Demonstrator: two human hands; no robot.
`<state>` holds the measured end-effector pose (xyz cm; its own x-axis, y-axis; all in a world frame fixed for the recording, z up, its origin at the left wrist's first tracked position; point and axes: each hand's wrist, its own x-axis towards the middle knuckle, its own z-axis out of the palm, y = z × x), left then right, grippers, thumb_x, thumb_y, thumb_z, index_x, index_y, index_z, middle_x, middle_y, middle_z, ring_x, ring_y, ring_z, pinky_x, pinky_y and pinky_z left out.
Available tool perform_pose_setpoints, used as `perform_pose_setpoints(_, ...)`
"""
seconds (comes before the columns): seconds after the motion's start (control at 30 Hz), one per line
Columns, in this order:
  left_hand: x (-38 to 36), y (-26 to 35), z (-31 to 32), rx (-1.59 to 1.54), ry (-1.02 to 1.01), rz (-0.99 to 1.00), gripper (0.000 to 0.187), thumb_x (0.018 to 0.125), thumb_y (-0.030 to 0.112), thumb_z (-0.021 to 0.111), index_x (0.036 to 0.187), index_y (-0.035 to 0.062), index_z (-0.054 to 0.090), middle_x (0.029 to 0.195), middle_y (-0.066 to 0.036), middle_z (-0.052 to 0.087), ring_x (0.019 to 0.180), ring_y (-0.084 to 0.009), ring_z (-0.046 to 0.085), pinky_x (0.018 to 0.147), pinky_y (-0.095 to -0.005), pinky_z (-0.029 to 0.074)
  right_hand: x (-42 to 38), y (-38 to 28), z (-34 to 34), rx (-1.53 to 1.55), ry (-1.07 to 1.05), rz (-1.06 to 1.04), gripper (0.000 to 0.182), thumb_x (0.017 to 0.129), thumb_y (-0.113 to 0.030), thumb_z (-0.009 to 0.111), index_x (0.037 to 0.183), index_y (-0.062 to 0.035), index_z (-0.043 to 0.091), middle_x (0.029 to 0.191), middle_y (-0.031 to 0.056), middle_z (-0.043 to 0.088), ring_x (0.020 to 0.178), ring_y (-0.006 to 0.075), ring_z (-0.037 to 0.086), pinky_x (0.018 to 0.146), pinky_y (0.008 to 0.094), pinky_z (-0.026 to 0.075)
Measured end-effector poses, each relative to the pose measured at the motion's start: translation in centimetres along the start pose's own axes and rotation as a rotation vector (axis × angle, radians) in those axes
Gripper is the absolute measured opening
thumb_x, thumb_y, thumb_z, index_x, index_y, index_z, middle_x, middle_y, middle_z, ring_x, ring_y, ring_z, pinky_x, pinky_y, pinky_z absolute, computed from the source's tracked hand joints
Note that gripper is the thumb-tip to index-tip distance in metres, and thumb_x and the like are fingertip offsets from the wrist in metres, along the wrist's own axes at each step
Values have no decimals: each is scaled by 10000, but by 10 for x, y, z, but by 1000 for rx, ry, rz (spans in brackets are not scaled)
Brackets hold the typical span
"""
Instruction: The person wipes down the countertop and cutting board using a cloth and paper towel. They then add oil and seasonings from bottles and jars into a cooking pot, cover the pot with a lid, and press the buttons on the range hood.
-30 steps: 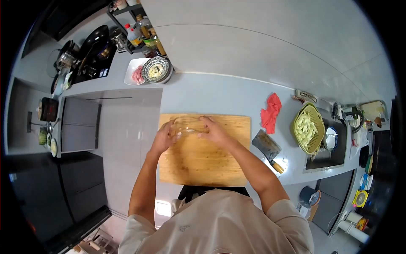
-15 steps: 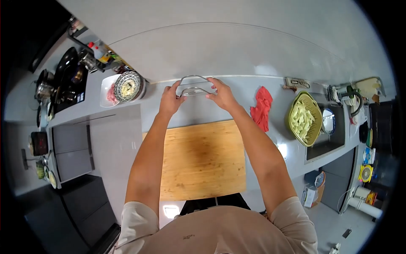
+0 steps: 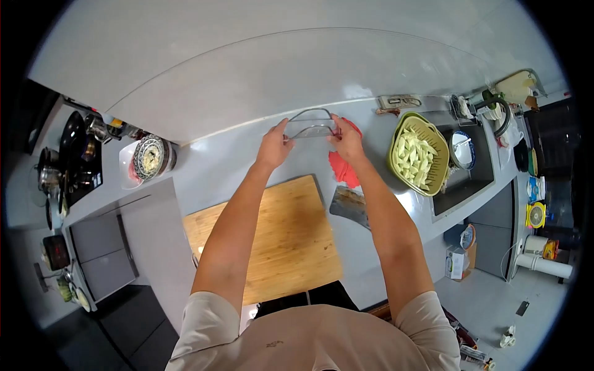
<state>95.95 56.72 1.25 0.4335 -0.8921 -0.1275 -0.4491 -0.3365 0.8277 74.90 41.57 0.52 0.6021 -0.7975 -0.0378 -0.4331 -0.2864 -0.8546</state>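
Note:
Both my hands hold a metal wire rack [image 3: 311, 110] with two curved loops, close to the wall at the back of the counter. My left hand [image 3: 274, 147] grips its left end, and my right hand [image 3: 348, 141] grips the right end. A crumpled red cloth [image 3: 342, 168] lies behind and below my right hand, partly covered by it. Nearer to me, a wooden cutting board [image 3: 291, 235] rests at an angle under my left forearm. Beside it lies a cleaver blade [image 3: 348, 205], its other end hidden by my right forearm.
On the right, a green basket [image 3: 393, 162] of pale cut vegetable pieces stands at the edge of the sink [image 3: 473, 191], which has a bowl [image 3: 463, 151] in it. At the left are a patterned bowl [image 3: 168, 154], a white dish [image 3: 127, 154] with meat and a stove [image 3: 85, 179].
My hands have carried the rack to the right along the wall, up to the red cloth. My view has turned, and the cleaver has come into sight from behind my right arm.

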Motion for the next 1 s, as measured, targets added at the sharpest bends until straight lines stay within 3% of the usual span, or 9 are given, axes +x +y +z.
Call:
perform_pose_setpoints(0.17,10,3,42,62,-20,174,688,903,18,637,1555,42,418,1501,-230,523,1256,-391,611,1061,-432,516,7,30,-19,-214,224,-34,604,822,38,740,1405,-60,615,1158,159,683,962,307,679,903,409,555)
perform_pose_setpoints(0.3,15,4,64,188,-56,214,701,902,32,609,1567,34,388,1555,-242,462,1356,-415,525,1144,-434,451,-7,27,-22,-347,409,-2,572,830,-19,733,1385,-33,595,1289,190,626,1131,399,612,974,485,511)
perform_pose_setpoints(0.37,10,10,70,123,-57,161,647,900,57,642,1519,41,456,1508,-253,507,1291,-424,570,1079,-445,492,-27,9,-13,-509,577,-62,583,836,-78,752,1389,-33,575,1358,193,582,1212,422,559,1000,505,491)
perform_pose_setpoints(0.4,7,13,72,92,-58,135,620,899,69,659,1495,45,490,1484,-259,530,1258,-429,592,1046,-450,512,-39,4,-11,-584,516,18,594,842,-165,779,1382,-54,559,1444,192,504,1274,441,495,1021,513,481)
perform_pose_setpoints(0.5,-3,28,74,203,55,124,382,913,160,738,1268,32,676,1096,-215,720,941,-373,714,831,-428,575,-69,6,-3,-606,361,166,587,854,-227,790,1371,-60,569,1448,191,487,1276,415,494,1033,496,488)
perform_pose_setpoints(0.6,-10,45,76,263,75,14,225,915,234,749,1014,32,755,803,-193,708,772,-385,693,716,-452,542,-75,19,-7,-539,315,235,538,889,-226,773,1358,-59,567,1455,195,476,1210,435,560,982,508,525)
perform_pose_setpoints(0.7,-21,55,84,173,171,-35,246,922,275,742,921,30,761,733,-197,682,713,-396,664,677,-463,517,-77,29,-16,-447,317,335,515,908,-195,754,1373,-67,573,1426,209,501,1179,449,594,988,508,521)
perform_pose_setpoints(0.83,-12,60,113,159,208,-6,162,929,168,708,1036,54,751,866,-202,723,838,-446,682,746,-505,545,-80,40,-23,-417,351,218,459,948,-160,695,1376,-67,556,1424,216,501,1131,488,621,950,541,532)
perform_pose_setpoints(1.0,-13,66,120,7,183,66,365,939,24,584,1284,85,686,1062,-208,734,927,-436,695,830,-504,560,-100,39,-29,-632,487,-75,440,936,-107,678,1364,-83,578,1373,188,550,1155,426,607,969,489,527)
